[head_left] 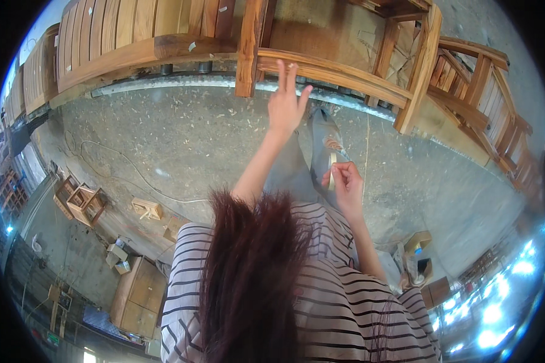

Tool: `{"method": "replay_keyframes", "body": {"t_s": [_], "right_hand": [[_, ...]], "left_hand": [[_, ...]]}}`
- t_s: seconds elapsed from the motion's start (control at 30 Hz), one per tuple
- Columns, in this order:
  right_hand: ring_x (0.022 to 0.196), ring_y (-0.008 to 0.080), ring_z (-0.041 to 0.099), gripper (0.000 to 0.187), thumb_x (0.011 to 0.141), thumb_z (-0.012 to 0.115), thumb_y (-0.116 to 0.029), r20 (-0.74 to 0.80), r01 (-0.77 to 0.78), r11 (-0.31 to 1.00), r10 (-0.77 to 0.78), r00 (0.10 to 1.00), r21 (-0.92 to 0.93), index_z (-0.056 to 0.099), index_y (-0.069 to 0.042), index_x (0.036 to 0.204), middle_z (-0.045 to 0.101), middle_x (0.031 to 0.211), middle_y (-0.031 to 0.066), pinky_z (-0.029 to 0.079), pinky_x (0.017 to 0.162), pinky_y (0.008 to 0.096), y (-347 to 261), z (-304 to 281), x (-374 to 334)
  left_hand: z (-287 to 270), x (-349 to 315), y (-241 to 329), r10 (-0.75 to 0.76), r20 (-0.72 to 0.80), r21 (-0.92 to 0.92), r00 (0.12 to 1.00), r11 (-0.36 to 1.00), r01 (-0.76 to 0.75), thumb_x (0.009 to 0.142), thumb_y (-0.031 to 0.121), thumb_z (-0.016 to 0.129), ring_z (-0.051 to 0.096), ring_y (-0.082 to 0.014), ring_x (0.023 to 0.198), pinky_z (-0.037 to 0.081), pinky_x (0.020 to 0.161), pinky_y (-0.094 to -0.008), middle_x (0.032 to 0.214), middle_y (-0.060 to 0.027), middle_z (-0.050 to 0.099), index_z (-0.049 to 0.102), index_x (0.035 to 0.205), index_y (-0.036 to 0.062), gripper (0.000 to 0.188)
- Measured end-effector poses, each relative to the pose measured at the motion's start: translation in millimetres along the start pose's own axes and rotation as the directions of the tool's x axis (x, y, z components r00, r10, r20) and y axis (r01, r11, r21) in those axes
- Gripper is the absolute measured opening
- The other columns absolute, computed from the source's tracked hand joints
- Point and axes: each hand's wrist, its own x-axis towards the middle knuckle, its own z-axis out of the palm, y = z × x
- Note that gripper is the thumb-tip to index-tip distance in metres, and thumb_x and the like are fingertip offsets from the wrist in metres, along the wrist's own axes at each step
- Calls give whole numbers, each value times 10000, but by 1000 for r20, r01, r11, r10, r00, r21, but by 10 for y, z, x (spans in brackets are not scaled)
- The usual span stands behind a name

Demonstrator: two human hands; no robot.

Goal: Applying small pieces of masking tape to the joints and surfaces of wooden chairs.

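Note:
My left hand [286, 110] reaches forward with its fingers stretched apart, holding nothing. Its fingertips overlap the lower front rail [339, 77] of a wooden furniture frame; whether they press on it I cannot tell. Close to my body, my right hand [349, 184] pinches a narrow pale ring, which looks like a roll of masking tape [332, 172], seen nearly edge-on. An upright wooden post [248, 57] of the frame stands just left of my left fingertips. Small pale tape-like bits stick to the slatted wood [118, 30] at the far left.
More wooden chair-like frames [478, 103] stand at the right. A pale strip [163, 85] runs along the floor below the furniture. A cable [127, 158] snakes across the concrete, among scattered chips. Small wooden stools [82, 202], a cabinet [138, 296] and a cardboard box [418, 242] lie further back.

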Motion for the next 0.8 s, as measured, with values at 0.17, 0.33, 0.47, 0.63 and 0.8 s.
{"method": "replay_keyframes", "body": {"t_s": [0.17,0.33,0.47,0.63,0.8], "right_hand": [[687,128,634,73,978,524,-57,2,-39,999,39,999,29,535,14,963,646,771,87,500,656,259,-28,-309,51],[686,126,628,69,975,526,-53,26,-83,997,83,996,-2,538,14,964,643,770,86,498,660,259,71,-642,55],[687,125,624,65,976,523,-50,57,-79,996,82,995,-45,536,13,968,643,771,84,497,658,263,107,-847,67],[702,132,638,63,978,519,-46,84,-80,996,84,993,-43,527,16,985,643,784,91,507,663,260,130,-1149,41],[688,142,650,58,975,518,-47,55,-58,997,61,997,-51,525,11,964,654,773,94,504,646,271,224,-1385,49]], "left_hand": [[132,-135,97,-341,81,-717,937,633,293,900,135,690,510,-30,721,414,657,-177,955,-18,661,653,1162,23,287],[455,120,-189,-592,-269,-744,759,628,226,884,162,708,412,-82,664,373,614,-249,744,13,502,719,977,-6,191],[683,303,-293,-567,-444,-664,694,728,171,871,165,736,432,-51,673,373,604,-215,775,30,566,728,972,-25,216],[808,346,-242,-596,-565,-679,570,729,88,865,149,734,407,-52,648,358,574,-238,722,38,522,725,990,-51,236],[818,354,-233,-536,-615,-592,578,799,111,852,187,754,435,-71,665,389,584,-253,736,28,495,718,1032,-42,293]]}}
